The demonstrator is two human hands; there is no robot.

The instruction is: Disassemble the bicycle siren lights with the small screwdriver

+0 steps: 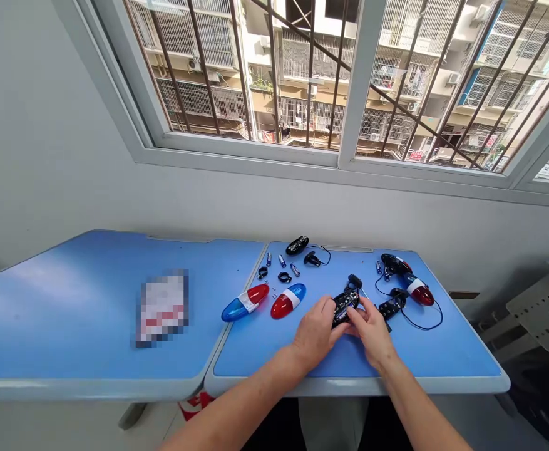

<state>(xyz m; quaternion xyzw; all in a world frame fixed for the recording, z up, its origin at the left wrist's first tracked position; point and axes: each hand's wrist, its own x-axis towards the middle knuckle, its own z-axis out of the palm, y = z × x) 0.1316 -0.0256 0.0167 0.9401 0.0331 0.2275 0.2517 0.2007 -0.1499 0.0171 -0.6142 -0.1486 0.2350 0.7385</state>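
Close to the table's front edge, both my hands hold a black oval light housing [343, 305] with its inner side up. My left hand [315, 331] is closed around the left end. My right hand [372, 331] grips the other end, its thumb resting on the inner face. Too little detail shows to tell what lies under that thumb. Just behind the housing is a small black part [355, 282]. To the left lie two red-and-blue lens covers, a nearer one [288, 301] and a longer one [245, 303].
Several blue batteries [282, 261] and black ring clamps [284, 277] lie behind the covers. Farther back is another black housing [297, 245] with a corded piece [312, 258]. Cabled red-and-blue lights [419, 290] sit right. A blurred-out item [162, 307] lies left.
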